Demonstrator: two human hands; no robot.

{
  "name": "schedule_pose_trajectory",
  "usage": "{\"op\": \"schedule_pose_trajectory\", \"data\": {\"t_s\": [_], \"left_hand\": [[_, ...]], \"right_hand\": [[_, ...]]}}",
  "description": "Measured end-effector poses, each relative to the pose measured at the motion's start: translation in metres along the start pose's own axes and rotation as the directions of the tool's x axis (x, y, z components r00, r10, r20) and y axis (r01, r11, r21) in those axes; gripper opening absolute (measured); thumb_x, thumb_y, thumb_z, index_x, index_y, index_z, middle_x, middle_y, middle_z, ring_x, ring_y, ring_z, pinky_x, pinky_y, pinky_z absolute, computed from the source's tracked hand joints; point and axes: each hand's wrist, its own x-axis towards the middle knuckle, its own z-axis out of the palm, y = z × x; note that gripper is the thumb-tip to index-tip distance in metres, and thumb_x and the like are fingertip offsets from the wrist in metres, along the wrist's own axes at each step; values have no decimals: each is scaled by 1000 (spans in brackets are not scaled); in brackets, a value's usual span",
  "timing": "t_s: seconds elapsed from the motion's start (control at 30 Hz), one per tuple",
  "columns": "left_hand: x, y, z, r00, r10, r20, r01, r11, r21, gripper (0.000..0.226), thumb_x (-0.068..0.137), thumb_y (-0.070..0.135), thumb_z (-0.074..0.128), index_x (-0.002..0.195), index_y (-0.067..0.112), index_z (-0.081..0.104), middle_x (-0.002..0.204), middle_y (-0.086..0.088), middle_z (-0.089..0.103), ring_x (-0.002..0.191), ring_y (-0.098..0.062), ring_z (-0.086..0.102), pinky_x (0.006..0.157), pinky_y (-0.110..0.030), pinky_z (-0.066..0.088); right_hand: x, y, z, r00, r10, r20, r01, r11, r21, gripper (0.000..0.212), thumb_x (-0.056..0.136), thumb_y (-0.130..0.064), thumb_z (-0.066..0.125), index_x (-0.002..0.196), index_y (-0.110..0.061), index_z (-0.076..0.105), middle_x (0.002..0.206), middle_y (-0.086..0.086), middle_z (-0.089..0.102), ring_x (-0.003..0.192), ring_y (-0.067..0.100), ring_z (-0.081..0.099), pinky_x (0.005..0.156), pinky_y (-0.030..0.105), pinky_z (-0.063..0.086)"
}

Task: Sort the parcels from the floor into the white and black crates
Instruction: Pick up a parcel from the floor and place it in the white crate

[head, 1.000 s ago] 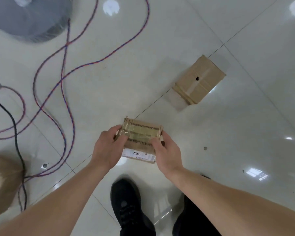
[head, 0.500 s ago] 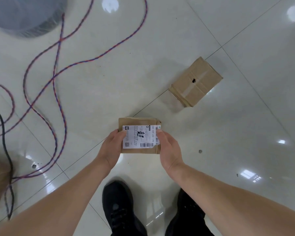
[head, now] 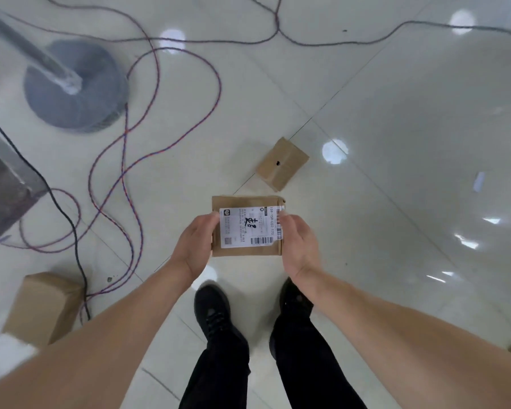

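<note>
The left hand [head: 196, 246] holds the left edge of a flat brown parcel [head: 246, 226]. Its fingers curl under and its thumb lies on top. The right hand [head: 300, 246] grips the right edge the same way. The parcel is up in the air, in front of the person's body and above the floor [head: 396, 172]. Its white label [head: 233, 228] faces up, with black marks and bar codes on it.

I think this is the reading step. The person is looking at the label to pick the white crate or the black one. I cannot tell which crate it says.

Below the hands are two black shoes [head: 211, 305]. A small box [head: 282, 163] lies on the floor just past the parcel. A big box [head: 43, 307] lies on the floor at the lower left. Red and blue cords [head: 124, 160] loop over the floor on the left, and one runs right beside the big box. A round grey stand [head: 74, 90] sits at the top left.

No crate shows here. So the next move, I think, is to turn, find the right crate and carry the parcel there. The person should step with care, because the cords could catch a foot. Two hands make a safe grip for the walk. After that, the two boxes on the floor need sorting too.
</note>
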Motion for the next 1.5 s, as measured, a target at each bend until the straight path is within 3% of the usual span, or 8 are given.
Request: {"op": "schedule_pose_trajectory", "data": {"t_s": [0.23, 0.33, 0.47, 0.6, 0.73, 1.03, 1.37, 1.5], "left_hand": [[-144, 136, 13, 965, 217, 145, -240, 957, 162, 52, 103, 43, 32, 96, 2, 63, 87, -8, 63, 78, -21, 54, 65, -36, 35], [-200, 190, 30, 938, 277, 206, -319, 925, 207, 44, 99, 46, 34, 87, 18, 65, 87, 0, 67, 74, -16, 56, 61, -34, 34], [-266, 247, 60, 868, 346, 355, -455, 841, 293, 52, 84, 59, 30, 89, 22, 66, 94, -2, 71, 85, -21, 62, 63, -34, 37], [-320, 286, 106, 795, 372, 479, -565, 740, 364, 55, 85, 72, 33, 95, 31, 68, 94, 2, 72, 97, -29, 67, 91, -52, 52], [-392, 316, 162, 675, 428, 601, -699, 632, 334, 65, 73, 75, 33, 94, 21, 64, 93, -2, 68, 89, -28, 63, 74, -39, 44], [-527, 310, 283, 395, 403, 826, -866, 462, 189, 73, 72, 77, 30, 100, 20, 67, 95, -2, 70, 86, -24, 62, 72, -36, 41], [-671, 242, 427, 143, 290, 946, -962, 266, 64, 68, 81, 73, 23, 93, 23, 68, 95, -2, 73, 91, -26, 66, 81, -43, 49], [-718, 208, 474, 75, 254, 964, -965, 263, 6, 54, 98, 58, 30, 82, 21, 66, 81, 4, 71, 71, -5, 64, 69, -33, 47]], "right_hand": [[-126, -101, -115, 978, -18, -207, 40, 994, 104, 42, 102, -53, 39, 100, -20, 66, 94, -2, 69, 92, 15, 64, 81, 37, 49], [-180, -131, -166, 948, -11, -317, 63, 986, 157, 38, 105, -50, 42, 98, -21, 65, 91, -3, 68, 90, 16, 63, 83, 38, 49], [-250, -155, -235, 867, 8, -498, 136, 958, 252, 40, 102, -53, 46, 92, -18, 65, 90, 0, 68, 91, 21, 64, 83, 40, 50], [-313, -158, -302, 761, 61, -645, 183, 935, 304, 48, 97, -60, 45, 93, -16, 66, 88, -4, 67, 89, 19, 63, 77, 36, 47], [-370, -146, -366, 644, 127, -755, 206, 921, 331, 45, 103, -50, 45, 94, -11, 66, 88, -4, 64, 87, 19, 58, 72, 35, 39], [-486, -68, -466, 404, 281, -870, 294, 861, 414, 45, 103, -49, 46, 76, -14, 54, 75, -4, 55, 76, 16, 51, 72, 36, 39], [-603, 61, -558, 223, 408, -885, 325, 825, 462, 50, 104, -55, 42, 91, -11, 62, 83, 2, 60, 81, 21, 59, 71, 37, 42], [-646, 103, -586, 171, 404, -899, 306, 845, 438, 43, 106, -48, 41, 78, -17, 50, 78, -1, 49, 71, 15, 47, 63, 33, 35]]}}
